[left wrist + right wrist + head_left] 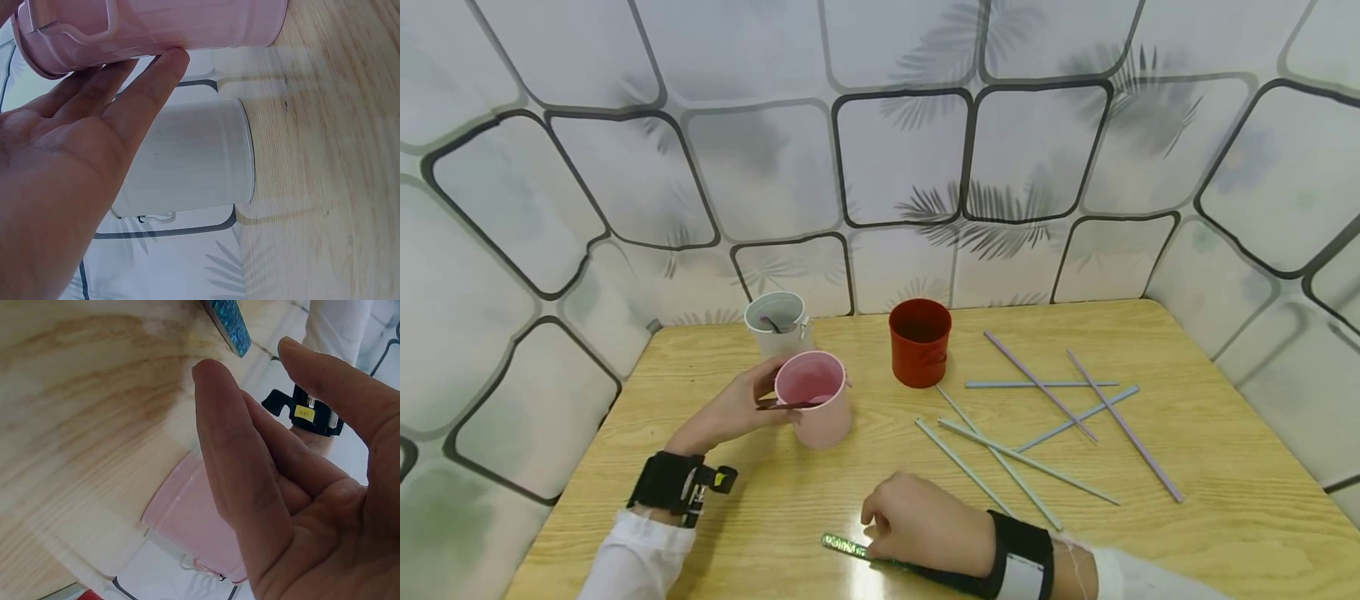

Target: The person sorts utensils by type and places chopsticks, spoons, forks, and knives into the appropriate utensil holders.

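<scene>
My left hand (737, 412) holds a small pink bucket (826, 421) by its side, thumb and fingers spread around the wall. A dark reddish stick (786, 406) pokes out over that bucket's rim. Just behind stands a white bucket (782, 340) with a dark purple stick (770, 323) inside. Over the front of the table is my right hand (928, 521), fingers loosely bent and thumb apart. Beneath it lies a glittery green stick (844, 545). The right wrist view shows this glittery stick (230, 328) beyond the fingertips, with nothing between thumb and fingers.
A red bucket (920, 354) stands at the back centre. To its right, several loose sticks cross on the wooden table (700, 375): lilac (1123, 425), blue (1075, 419) and pale green (1030, 461). Patterned cloth walls (902, 158) enclose the back and sides.
</scene>
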{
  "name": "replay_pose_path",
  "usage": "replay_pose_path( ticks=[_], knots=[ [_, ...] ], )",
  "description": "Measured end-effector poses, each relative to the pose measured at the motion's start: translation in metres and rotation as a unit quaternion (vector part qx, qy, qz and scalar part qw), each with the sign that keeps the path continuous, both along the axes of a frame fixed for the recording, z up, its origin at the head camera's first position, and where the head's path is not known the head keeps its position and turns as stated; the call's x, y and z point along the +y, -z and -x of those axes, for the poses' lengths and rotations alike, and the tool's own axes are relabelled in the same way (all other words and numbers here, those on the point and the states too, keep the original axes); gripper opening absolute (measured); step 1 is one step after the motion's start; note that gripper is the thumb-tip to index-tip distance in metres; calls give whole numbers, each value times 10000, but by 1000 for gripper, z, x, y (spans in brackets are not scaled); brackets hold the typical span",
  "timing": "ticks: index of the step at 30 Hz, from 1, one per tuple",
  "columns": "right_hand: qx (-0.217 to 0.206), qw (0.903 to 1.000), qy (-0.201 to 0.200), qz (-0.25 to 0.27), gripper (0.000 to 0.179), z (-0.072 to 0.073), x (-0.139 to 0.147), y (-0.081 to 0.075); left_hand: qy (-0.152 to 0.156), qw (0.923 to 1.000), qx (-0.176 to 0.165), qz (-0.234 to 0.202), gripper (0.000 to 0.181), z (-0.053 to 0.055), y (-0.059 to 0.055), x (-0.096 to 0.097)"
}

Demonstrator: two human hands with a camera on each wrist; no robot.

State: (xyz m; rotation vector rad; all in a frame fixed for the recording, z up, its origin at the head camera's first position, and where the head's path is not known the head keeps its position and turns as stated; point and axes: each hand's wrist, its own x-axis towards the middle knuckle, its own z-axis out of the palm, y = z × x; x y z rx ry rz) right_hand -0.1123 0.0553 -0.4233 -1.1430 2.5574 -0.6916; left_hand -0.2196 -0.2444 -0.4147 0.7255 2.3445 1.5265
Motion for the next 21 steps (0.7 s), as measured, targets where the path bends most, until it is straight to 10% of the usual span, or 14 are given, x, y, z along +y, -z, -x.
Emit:
replay_pose_path(
  ticks=[21],
  knots=[
    [-46, 9997, -164, -177, 12, -10, -8, 9, -28, 10000, 10, 71, 77, -1, 1, 0]
  ],
)
